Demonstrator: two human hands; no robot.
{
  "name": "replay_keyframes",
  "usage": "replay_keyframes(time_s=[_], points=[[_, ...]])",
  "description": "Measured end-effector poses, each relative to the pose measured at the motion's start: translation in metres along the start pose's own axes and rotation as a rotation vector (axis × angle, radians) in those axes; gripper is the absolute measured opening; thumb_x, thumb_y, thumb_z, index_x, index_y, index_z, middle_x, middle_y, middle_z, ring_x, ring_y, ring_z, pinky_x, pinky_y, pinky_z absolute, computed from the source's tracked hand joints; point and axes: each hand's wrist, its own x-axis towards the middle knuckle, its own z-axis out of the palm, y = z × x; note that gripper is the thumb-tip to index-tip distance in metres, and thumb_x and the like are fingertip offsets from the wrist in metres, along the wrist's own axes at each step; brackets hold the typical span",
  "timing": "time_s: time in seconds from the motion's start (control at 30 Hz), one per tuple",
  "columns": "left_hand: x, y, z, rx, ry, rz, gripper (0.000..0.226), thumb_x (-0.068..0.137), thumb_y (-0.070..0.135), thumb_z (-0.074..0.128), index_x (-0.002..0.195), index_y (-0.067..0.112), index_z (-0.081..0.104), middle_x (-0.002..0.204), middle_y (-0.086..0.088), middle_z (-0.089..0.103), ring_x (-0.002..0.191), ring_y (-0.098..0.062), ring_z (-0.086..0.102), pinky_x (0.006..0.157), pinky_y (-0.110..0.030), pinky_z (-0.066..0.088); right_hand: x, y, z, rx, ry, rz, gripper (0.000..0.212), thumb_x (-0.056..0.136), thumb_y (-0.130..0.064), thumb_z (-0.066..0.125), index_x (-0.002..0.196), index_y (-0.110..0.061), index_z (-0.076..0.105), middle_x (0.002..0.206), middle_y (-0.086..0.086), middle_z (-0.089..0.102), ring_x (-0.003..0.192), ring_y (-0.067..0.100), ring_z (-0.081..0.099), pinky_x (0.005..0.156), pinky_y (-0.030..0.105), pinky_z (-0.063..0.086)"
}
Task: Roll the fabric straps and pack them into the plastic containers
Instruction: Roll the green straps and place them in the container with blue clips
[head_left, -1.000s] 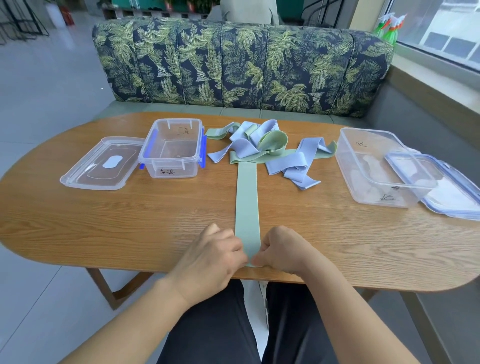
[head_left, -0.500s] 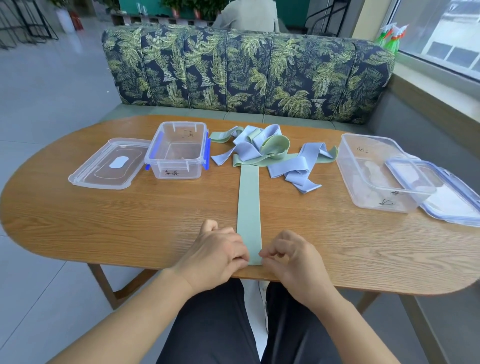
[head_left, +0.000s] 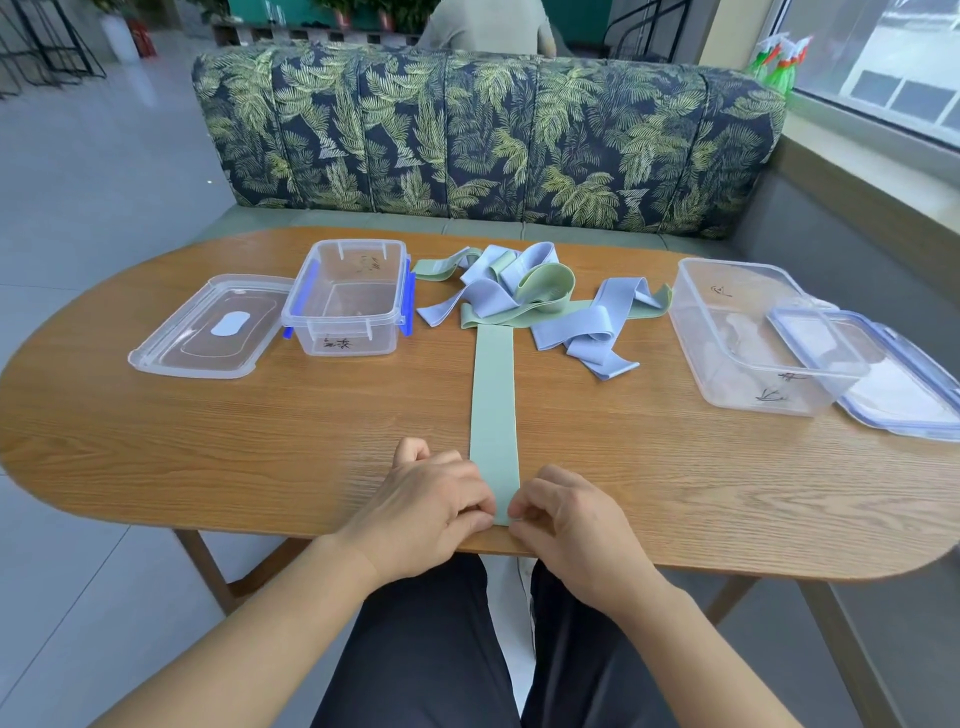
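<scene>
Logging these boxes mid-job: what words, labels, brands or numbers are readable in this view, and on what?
No text here is readable.
Small container: dark printed marks on the front and back walls, too small to read.
Large container: similar dark marks on its walls, unreadable.
Left lid: a white oval patch, no writing visible.

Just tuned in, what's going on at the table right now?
A person's left hand and right hand pinch the near end of a green strap laid flat on the table, its far end in the strap pile. No roll is formed yet. The small container and large container stand open, no straps visible inside.
</scene>
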Motion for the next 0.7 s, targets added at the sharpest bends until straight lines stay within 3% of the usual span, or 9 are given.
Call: replay_keyframes(time_s=[0.1, 0.33, 0.5, 0.6, 0.7], points=[[0.000, 0.001, 0.001, -0.011, -0.002, -0.018, 0.019, 0.093, 0.042, 0.051, 0.085, 0.031, 0.064, 0.082, 0.017, 0.057, 0.083, 0.000, 0.043, 0.088, -0.029, 0.018, 0.000, 0.000, -0.003, -0.028, -0.050, 0.017, 0.004, 0.087, -0.025, 0.064, 0.086, -0.021, 0.066, 0.080, -0.016, 0.048, 0.073, 0.000, 0.043, 0.061, 0.011, 0.035], [-0.002, 0.007, 0.005, 0.001, -0.012, -0.140, 0.022, 0.096, 0.045, 0.049, 0.091, 0.033, 0.067, 0.077, 0.026, 0.050, 0.083, 0.007, 0.035, 0.089, -0.030, 0.018, 0.013, -0.006, -0.016, -0.023, -0.262, 0.251, 0.009, 0.088, -0.030, 0.060, 0.079, -0.032, 0.061, 0.082, -0.014, 0.057, 0.080, 0.006, 0.054, 0.069, 0.024, 0.044], [-0.001, 0.012, 0.002, -0.080, 0.043, -0.305, 0.016, 0.091, 0.049, 0.056, 0.090, 0.035, 0.063, 0.077, 0.022, 0.050, 0.095, 0.022, 0.015, 0.090, -0.029, 0.019, 0.030, -0.007, -0.027, 0.139, -0.377, 0.412, 0.025, 0.080, -0.022, 0.070, 0.058, -0.027, 0.059, 0.061, -0.013, 0.055, 0.058, 0.005, 0.048, 0.058, 0.022, 0.041], [0.005, 0.016, 0.000, -0.027, 0.001, -0.377, 0.019, 0.089, 0.052, 0.057, 0.083, 0.035, 0.064, 0.083, 0.020, 0.053, 0.097, -0.001, 0.029, 0.089, -0.029, 0.018, 0.039, -0.010, -0.032, 0.205, -0.429, 0.515, 0.022, 0.077, -0.018, 0.073, 0.058, -0.022, 0.063, 0.067, -0.004, 0.062, 0.060, 0.010, 0.050, 0.057, 0.022, 0.042], [0.011, 0.019, -0.006, 0.032, -0.005, -0.357, 0.021, 0.089, 0.050, 0.059, 0.076, 0.034, 0.062, 0.078, 0.019, 0.056, 0.094, -0.004, 0.040, 0.086, -0.030, 0.016, 0.043, -0.013, -0.035, 0.259, -0.434, 0.613, 0.022, 0.074, -0.015, 0.074, 0.057, -0.015, 0.060, 0.053, 0.001, 0.056, 0.047, 0.013, 0.046, 0.048, 0.021, 0.038]])
